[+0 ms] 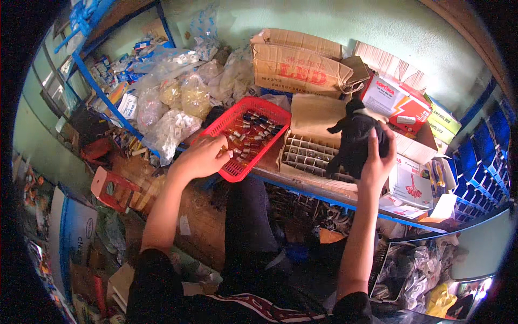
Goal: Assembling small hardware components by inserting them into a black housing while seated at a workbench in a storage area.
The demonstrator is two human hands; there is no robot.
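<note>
My left hand (204, 156) is over the near left side of a red plastic basket (236, 174), its fingers curled together. Whatever they pinch, if anything, is hidden. Small amber and dark glass bulbs (249, 141) with metal ends lie loose in this basket. In my right hand (380, 159) is a bunched black glove (356, 141), with its fingers dangling to the left. Beneath the glove stands a low open carton (307, 171) with a cardboard divider grid; the glove covers part of its right side.
A large brown carton (297, 67) stands against the wall. Red-and-white boxes (402, 102) crowd the right. Filled clear plastic bags (194, 97) heap up at the left behind a blue frame (108, 102). A red stool (114, 189) is on the floor.
</note>
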